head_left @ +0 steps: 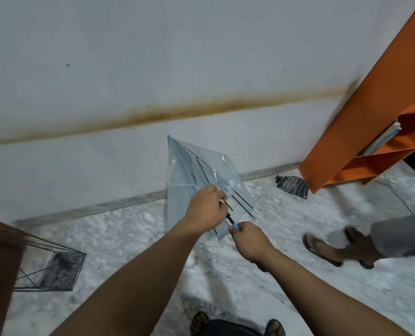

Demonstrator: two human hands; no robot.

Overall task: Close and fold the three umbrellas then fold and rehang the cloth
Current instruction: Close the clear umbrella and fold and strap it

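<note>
Clear umbrella half collapsed, held out toward the wall.

The left hand (205, 209) is closed around the transparent umbrella (201, 180) at its shaft, probably on the runner; the right hand (246, 240) grips the blue handle (235, 225). A striped cloth (292, 186) lies on the marble floor (250, 299) beside the orange shelf (371, 112).

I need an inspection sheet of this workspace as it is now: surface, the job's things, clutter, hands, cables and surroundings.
Surface: marble floor, pale and veined.
Job's things: clear umbrella, partly collapsed, tip toward the wall; striped cloth crumpled on the floor beside the orange shelf.
Clutter: wire frame stand on the floor at left.
Hands: left hand grips the umbrella's shaft among the ribs; right hand holds its blue handle end.
Cables: nothing seen.
Surroundings: white wall with a brown stain band; another person's sandalled feet at right.
</note>
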